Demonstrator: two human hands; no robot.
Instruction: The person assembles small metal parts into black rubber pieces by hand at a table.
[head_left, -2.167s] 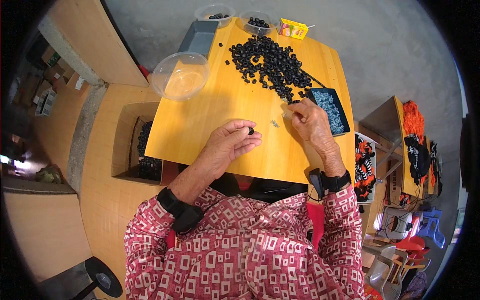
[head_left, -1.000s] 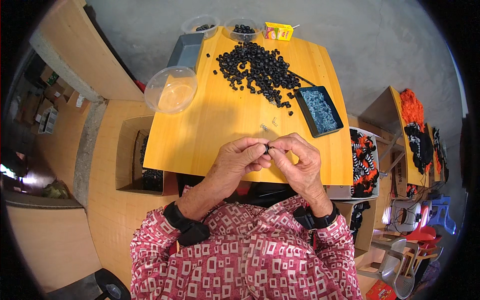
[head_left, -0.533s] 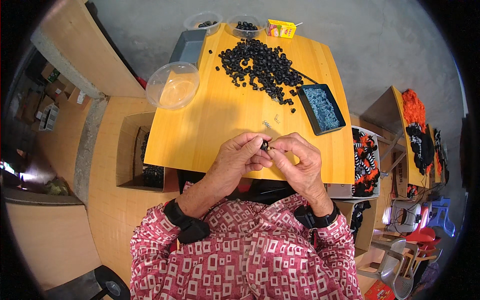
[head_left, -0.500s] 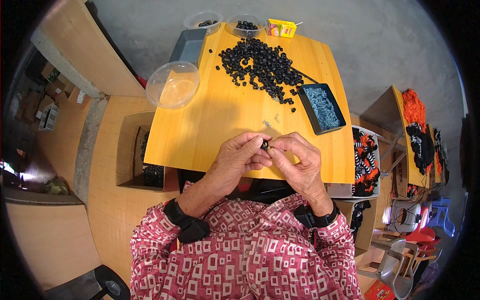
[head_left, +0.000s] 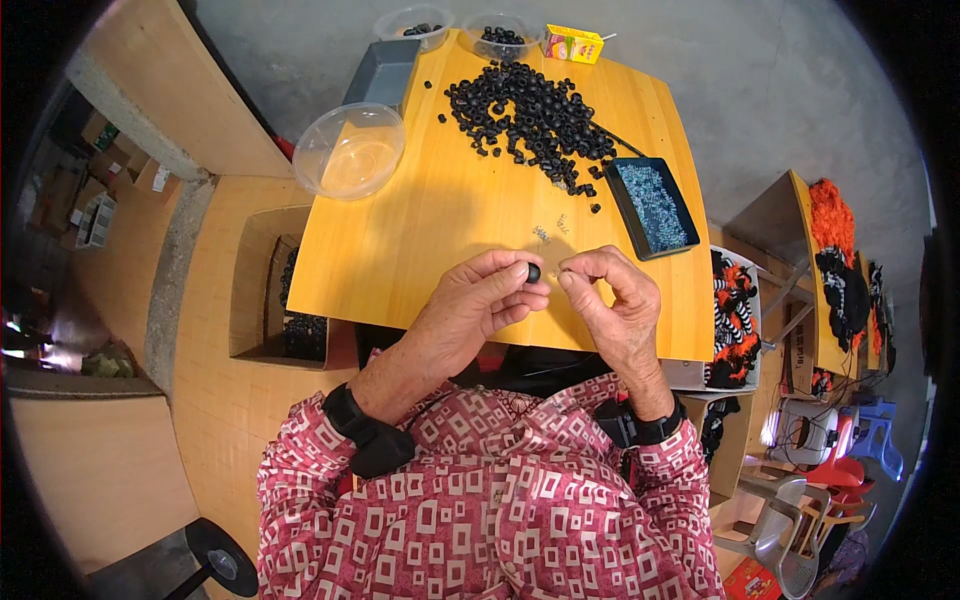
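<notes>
A small round black plastic piece, like a knob or cap, is pinched between the thumb and fingers of my left hand. My right hand is just right of it, apart from the piece, its thumb and index finger pressed together. Whatever lies in that pinch is too small to make out. Beyond my fingers, a few tiny metal springs or screws lie on the table. Many similar black pieces are heaped farther back. To the right, a dark tray holds a mass of small silvery parts.
The yellow wooden table carries a clear round tub, a grey tray, two tubs with black pieces at the back, and a yellow drink carton. Cardboard boxes flank the table; a side table stands right.
My hands have drawn apart. The right one moved away to the right from the black piece, which stays in my left hand and now shows its rounded side.
</notes>
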